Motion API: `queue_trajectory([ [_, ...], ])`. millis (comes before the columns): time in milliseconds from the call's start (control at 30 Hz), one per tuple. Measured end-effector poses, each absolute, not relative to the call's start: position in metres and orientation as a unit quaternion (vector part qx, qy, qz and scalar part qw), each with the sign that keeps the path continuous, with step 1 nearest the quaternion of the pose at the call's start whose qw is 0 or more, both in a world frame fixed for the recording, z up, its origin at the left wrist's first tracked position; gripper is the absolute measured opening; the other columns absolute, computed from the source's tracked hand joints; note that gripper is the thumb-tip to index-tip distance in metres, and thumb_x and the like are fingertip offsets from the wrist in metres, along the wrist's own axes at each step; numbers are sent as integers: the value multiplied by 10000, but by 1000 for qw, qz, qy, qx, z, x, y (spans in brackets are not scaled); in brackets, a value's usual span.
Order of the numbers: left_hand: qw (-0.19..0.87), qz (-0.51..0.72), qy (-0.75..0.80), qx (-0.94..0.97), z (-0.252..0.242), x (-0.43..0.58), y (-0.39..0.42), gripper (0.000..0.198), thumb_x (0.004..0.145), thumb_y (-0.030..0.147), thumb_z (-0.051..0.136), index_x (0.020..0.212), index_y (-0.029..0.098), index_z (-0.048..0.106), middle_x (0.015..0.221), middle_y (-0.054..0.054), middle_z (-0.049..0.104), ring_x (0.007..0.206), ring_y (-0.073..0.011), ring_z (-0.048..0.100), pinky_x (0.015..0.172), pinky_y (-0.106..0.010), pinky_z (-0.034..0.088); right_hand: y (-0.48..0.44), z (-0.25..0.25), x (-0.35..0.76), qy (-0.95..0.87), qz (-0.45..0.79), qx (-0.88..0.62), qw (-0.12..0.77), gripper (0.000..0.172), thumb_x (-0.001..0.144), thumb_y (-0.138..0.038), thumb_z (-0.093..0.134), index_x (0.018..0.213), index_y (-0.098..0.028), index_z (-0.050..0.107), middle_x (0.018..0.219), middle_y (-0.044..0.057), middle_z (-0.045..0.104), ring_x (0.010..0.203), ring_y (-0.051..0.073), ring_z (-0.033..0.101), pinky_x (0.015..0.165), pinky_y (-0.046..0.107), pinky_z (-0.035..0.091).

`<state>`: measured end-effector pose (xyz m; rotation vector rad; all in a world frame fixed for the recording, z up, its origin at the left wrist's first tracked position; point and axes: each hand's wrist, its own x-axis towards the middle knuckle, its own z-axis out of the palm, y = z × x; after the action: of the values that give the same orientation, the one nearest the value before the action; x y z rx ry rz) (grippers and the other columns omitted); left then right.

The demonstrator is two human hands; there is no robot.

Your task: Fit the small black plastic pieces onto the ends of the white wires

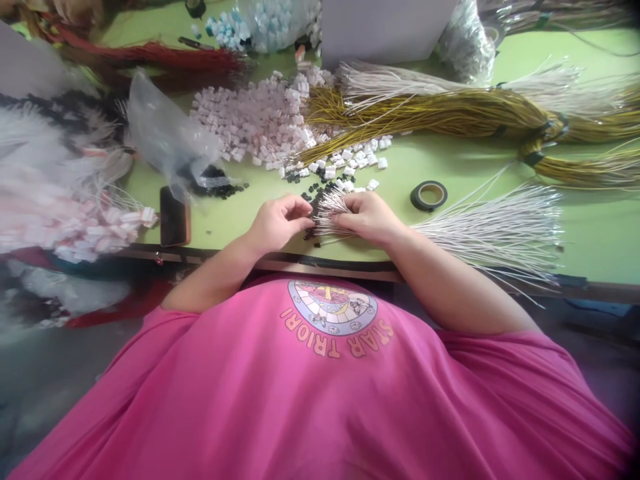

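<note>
My right hand (pixel 370 217) rests on the near end of a bundle of white wires (pixel 490 230) that fans out to the right on the green table, and its fingers close on the wire tips. My left hand (pixel 281 219) pinches something small and dark, probably a black connector, right against those wire tips near the table's front edge. Small black connectors (pixel 311 193) lie scattered just beyond my fingers. Loose white connectors (pixel 350 168) lie behind them.
A big heap of white connectors (pixel 260 120) sits at centre back. Yellow wire bundles (pixel 450 113) stretch right. A black tape roll (pixel 429 196), a phone (pixel 174 216), a clear plastic bag (pixel 165 137), finished white harnesses (pixel 60 193) at left, a grey box (pixel 385 30).
</note>
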<state>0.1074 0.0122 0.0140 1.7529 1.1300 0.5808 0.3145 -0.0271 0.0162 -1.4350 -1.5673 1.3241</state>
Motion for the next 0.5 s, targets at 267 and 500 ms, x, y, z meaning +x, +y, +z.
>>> queue_trajectory([
  [267, 571, 273, 441, 636, -2, 126, 5, 239, 609, 280, 751, 778, 150, 642, 651, -4, 630, 586, -117, 591, 576, -255, 505, -28, 17, 314, -602, 501, -541, 307, 181, 714, -280, 544, 600, -151, 489, 549, -38, 405, 525, 66, 353, 505, 240, 264],
  [500, 551, 285, 468, 629, -3, 128, 5, 232, 600, 271, 761, 774, 155, 661, 640, -7, 633, 591, -119, 596, 541, -237, 499, -26, 12, 312, -635, 475, -530, 301, 213, 756, -310, 512, 619, -147, 505, 565, -31, 423, 547, 75, 373, 525, 237, 284],
])
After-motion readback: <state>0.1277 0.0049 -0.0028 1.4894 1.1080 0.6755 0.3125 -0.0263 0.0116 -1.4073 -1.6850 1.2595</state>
